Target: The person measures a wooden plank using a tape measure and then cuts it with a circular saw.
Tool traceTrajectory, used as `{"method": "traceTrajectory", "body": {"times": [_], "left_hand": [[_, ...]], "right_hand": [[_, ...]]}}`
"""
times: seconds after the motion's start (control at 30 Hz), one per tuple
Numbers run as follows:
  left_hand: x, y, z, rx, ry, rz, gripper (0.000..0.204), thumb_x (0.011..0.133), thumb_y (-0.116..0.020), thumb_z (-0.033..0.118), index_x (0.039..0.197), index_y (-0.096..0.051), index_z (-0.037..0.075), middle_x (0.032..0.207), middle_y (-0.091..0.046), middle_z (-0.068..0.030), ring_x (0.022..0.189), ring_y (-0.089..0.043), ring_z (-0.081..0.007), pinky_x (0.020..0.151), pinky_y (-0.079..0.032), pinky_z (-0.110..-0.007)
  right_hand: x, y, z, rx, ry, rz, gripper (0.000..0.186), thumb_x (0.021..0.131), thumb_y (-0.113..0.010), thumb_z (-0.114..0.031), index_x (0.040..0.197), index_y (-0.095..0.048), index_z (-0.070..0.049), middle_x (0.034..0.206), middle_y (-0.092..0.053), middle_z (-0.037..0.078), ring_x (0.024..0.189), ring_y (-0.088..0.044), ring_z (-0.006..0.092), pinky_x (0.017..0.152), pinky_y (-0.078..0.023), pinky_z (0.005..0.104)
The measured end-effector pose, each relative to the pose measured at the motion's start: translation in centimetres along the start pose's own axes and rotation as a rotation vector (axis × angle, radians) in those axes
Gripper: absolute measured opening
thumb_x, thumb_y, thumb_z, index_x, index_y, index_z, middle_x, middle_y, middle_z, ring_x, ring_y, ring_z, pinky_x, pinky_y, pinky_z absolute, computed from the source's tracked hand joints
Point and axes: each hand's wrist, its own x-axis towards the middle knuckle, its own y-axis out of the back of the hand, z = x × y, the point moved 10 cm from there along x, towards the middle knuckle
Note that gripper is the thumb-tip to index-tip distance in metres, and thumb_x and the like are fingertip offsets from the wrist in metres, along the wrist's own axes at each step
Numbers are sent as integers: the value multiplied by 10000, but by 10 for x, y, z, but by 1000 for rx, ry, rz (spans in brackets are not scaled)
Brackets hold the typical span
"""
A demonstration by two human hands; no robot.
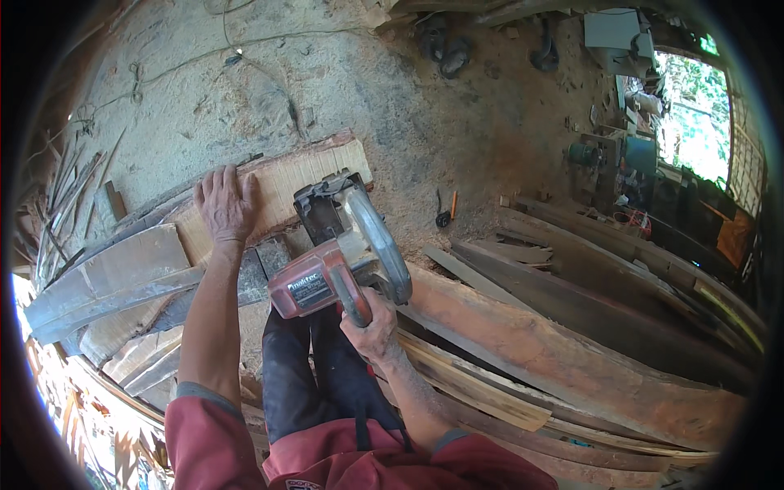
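My right hand (pixel 376 328) is wrapped round the rear handle of a red circular saw (pixel 306 284) with a grey blade guard. The saw's dark base plate (pixel 320 216) is at the right end of a pale sawn plank (pixel 273 186), where it covers part of the wood. Whether the blade touches the wood is hidden. Farther left on that plank, my left hand (pixel 224 204) lies palm down, fingers stretched toward the far edge and thumb apart. Under and beside the plank are weathered grey boards (pixel 118 265).
Long rough slabs (pixel 523 331) are stacked to the right. Beyond the saw, an orange pencil-like stick (pixel 454 204) and a small black object (pixel 443 219) lie on the sawdust-covered floor. A thin cord (pixel 290 110) runs across the far floor. Thin wood strips (pixel 73 196) are heaped at far left.
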Motion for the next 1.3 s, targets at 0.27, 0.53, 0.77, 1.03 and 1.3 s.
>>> {"method": "traceTrajectory", "body": {"times": [0.27, 0.53, 0.77, 1.03, 1.3], "left_hand": [[-1, -1, -2, -5, -27, 8, 483, 973, -518, 466, 1264, -584, 86, 1273, -609, -93, 1267, -495, -284, 1132, -264, -477], [-1, -2, -1, -6, -30, -7, 483, 982, -514, 437, 1290, -578, 70, 1269, -612, -113, 1274, -492, -297, 1133, -263, -476], [1, -1, -2, -10, -37, -6, 495, 987, -486, 452, 1263, -574, 51, 1268, -608, -125, 1271, -489, -305, 1124, -266, -485], [3, 3, -2, -76, -31, -31, 468, 991, -482, 431, 1263, -565, 59, 1243, -602, -121, 1254, -490, -302, 1119, -263, -485], [4, 3, -3, -92, -39, -55, 453, 979, -513, 418, 1263, -551, 68, 1231, -594, -115, 1240, -496, -288, 1094, -276, -469]], "right_hand": [[14, -5, -8, -12, -35, -10, 297, 778, -679, -95, 1055, -598, -24, 763, -634, 162, 697, -672, 379, 630, -535, 433], [28, -8, -9, -1, -53, -13, 300, 774, -683, -100, 1051, -592, -25, 761, -632, 161, 708, -666, 392, 634, -531, 441], [40, -14, -10, 5, -85, -53, 299, 770, -680, -88, 1050, -593, -30, 788, -633, 164, 707, -654, 387, 643, -520, 444], [54, -21, -16, 37, -115, -46, 285, 755, -678, -68, 1026, -600, -27, 756, -619, 146, 662, -647, 350, 615, -512, 422], [67, -25, -18, 38, -154, -61, 173, 785, -646, -54, 948, -606, -16, 780, -651, 58, 718, -655, 174, 699, -526, 326]]}}
